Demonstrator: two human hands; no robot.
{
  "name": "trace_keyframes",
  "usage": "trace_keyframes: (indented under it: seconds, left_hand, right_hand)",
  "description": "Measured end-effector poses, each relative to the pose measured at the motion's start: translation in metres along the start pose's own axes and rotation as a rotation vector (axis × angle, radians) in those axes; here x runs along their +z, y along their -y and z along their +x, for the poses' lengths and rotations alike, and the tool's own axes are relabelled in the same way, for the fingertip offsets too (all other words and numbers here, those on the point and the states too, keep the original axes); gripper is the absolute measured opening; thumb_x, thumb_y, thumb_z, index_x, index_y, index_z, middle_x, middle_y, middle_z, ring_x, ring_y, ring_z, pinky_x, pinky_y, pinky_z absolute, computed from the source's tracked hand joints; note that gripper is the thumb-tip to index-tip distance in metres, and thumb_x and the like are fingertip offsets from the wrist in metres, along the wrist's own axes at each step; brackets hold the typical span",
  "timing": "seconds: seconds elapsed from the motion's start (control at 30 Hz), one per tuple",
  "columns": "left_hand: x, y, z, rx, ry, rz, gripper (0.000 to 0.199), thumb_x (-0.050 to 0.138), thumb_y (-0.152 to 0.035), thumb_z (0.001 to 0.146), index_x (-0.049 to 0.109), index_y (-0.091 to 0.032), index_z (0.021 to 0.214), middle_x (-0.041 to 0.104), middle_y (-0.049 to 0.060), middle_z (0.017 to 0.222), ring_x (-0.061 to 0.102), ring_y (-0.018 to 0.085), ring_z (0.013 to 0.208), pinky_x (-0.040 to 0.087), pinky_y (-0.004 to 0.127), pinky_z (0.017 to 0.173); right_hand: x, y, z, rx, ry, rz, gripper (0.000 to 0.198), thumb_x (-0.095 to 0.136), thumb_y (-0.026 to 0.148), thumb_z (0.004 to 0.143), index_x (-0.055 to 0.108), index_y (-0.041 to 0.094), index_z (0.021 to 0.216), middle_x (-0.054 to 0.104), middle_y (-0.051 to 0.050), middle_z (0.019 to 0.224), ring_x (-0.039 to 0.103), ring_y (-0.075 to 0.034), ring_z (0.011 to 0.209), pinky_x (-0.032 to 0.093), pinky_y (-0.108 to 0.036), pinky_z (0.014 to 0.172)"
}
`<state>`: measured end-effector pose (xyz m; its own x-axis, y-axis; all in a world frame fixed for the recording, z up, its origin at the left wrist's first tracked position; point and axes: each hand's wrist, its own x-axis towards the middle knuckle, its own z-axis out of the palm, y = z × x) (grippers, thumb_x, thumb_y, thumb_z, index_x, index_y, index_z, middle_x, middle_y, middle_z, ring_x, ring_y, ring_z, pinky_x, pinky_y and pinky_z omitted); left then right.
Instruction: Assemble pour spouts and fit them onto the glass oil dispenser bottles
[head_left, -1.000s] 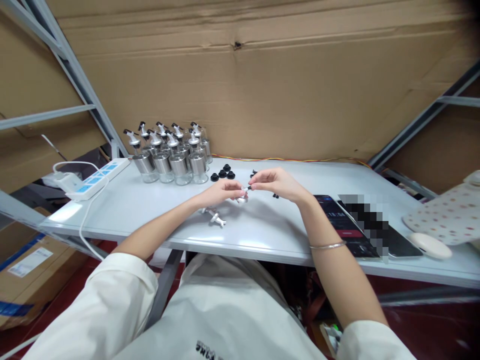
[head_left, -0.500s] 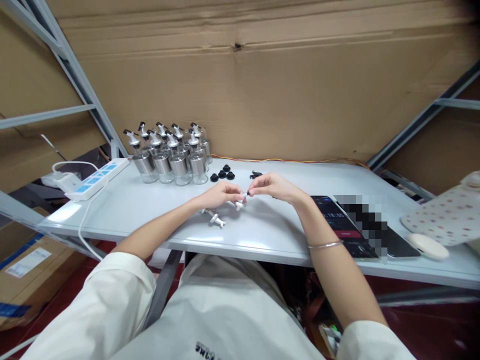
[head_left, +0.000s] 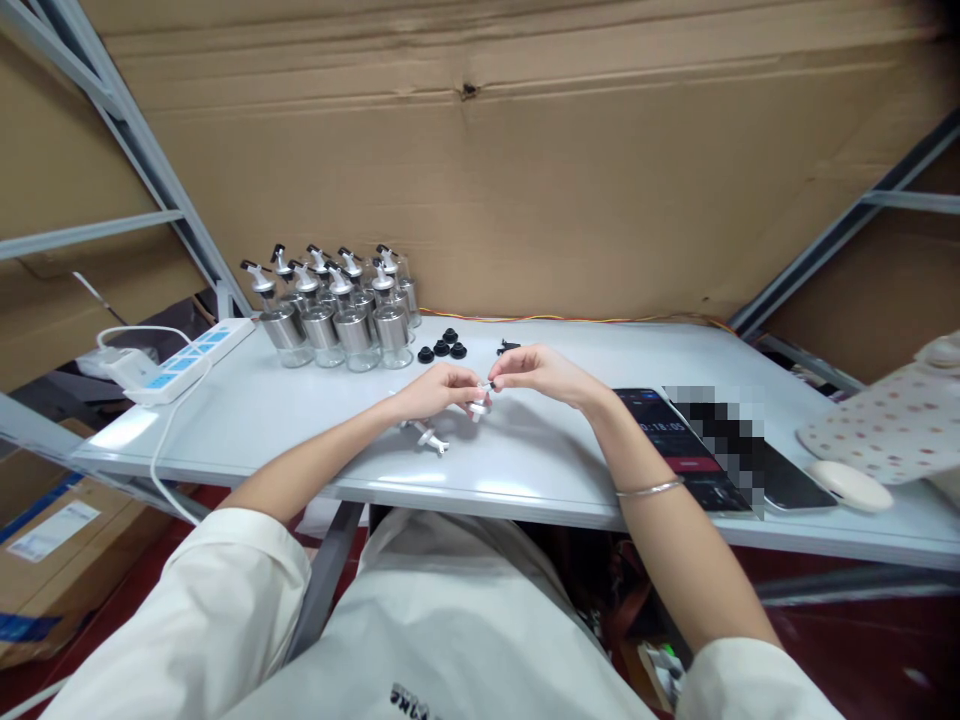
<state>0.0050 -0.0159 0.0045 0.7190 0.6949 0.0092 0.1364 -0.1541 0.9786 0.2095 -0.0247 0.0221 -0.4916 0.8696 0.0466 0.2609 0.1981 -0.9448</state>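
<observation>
A small silver pouring spout (head_left: pixel 478 410) sits just above the tabletop, its upper end meeting the fingertips of both my hands. My left hand (head_left: pixel 441 390) is closed on it, fingers curled around its side, while the thumb and finger of my right hand (head_left: pixel 544 376) are pinched together on a tiny black piece (head_left: pixel 492 385) right at the spout's tip; I cannot tell whether the two are joined. On the near side of my left hand, loose silver spout parts (head_left: pixel 431 440) lie on the glossy white table (head_left: pixel 300 445). Just beyond my hands are four round black stoppers (head_left: pixel 441 349) in a cluster and, to their right, a small black plastic part (head_left: pixel 508 347). Farther left stands a group of clear glass bottles with metal bands (head_left: pixel 355 335), topped with silver spouts, near a white power strip with blue sockets (head_left: pixel 187 365). Beyond my right forearm lies a black phone with a lit timer (head_left: pixel 667 428).
</observation>
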Motion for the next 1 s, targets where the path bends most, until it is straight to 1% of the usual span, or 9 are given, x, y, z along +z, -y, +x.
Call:
trace_keyframes:
  seconds: [0.17,0.23,0.4,0.7,0.87,1.0]
  left_hand:
    - [-0.0020,-0.0003,0.0028,0.030,-0.015,-0.041,0.034,0.069,-0.041,0.073,0.066,-0.008,0.081,0.069,0.009,0.085,0.063,0.012,0.068,0.052,0.029,0.070]
    - [-0.0025,-0.0011,0.0034,0.037,-0.018,-0.045,0.036,0.069,-0.042,0.073,0.066,-0.007,0.082,0.070,0.010,0.087,0.063,0.012,0.068,0.053,0.030,0.071]
    - [-0.0019,-0.0034,0.0016,0.021,-0.018,-0.014,0.035,0.067,-0.040,0.075,0.067,-0.007,0.084,0.070,0.011,0.087,0.063,0.011,0.067,0.052,0.030,0.072]
    - [-0.0021,-0.0018,0.0029,0.025,-0.006,-0.024,0.033,0.068,-0.040,0.074,0.065,-0.007,0.078,0.070,0.009,0.082,0.062,0.012,0.066,0.051,0.029,0.071]
    - [-0.0011,-0.0035,0.0013,0.031,-0.013,-0.015,0.032,0.068,-0.039,0.074,0.065,-0.008,0.080,0.069,0.007,0.078,0.063,0.012,0.065,0.051,0.028,0.071]
    - [-0.0009,-0.0021,0.0012,0.042,-0.019,0.045,0.030,0.066,-0.037,0.075,0.065,-0.009,0.082,0.068,0.005,0.075,0.062,0.011,0.065,0.050,0.028,0.073]
  right_hand:
    - [0.0009,-0.0026,0.0033,-0.062,-0.080,-0.041,0.029,0.063,0.045,0.074,0.068,0.017,0.079,0.065,-0.002,0.067,0.059,-0.015,0.069,0.044,-0.032,0.073]
    - [-0.0004,-0.0025,0.0027,-0.065,-0.073,-0.075,0.030,0.061,0.046,0.076,0.068,0.017,0.078,0.065,-0.002,0.068,0.059,-0.015,0.070,0.044,-0.031,0.072]
    - [-0.0022,0.0002,-0.0012,-0.054,-0.017,-0.048,0.023,0.071,0.037,0.067,0.067,0.017,0.078,0.068,-0.002,0.075,0.060,-0.016,0.074,0.045,-0.033,0.075]
    - [-0.0015,-0.0023,0.0018,-0.049,-0.058,-0.032,0.024,0.074,0.037,0.062,0.066,0.016,0.070,0.068,-0.002,0.070,0.061,-0.016,0.070,0.046,-0.033,0.072]
    - [0.0015,-0.0020,0.0016,-0.054,-0.062,-0.041,0.021,0.072,0.036,0.064,0.065,0.017,0.070,0.067,-0.002,0.070,0.060,-0.015,0.069,0.045,-0.032,0.072]
    - [0.0076,-0.0021,0.0024,-0.077,-0.030,-0.021,0.020,0.070,0.036,0.067,0.062,0.017,0.071,0.065,-0.001,0.068,0.060,-0.014,0.068,0.045,-0.030,0.071]
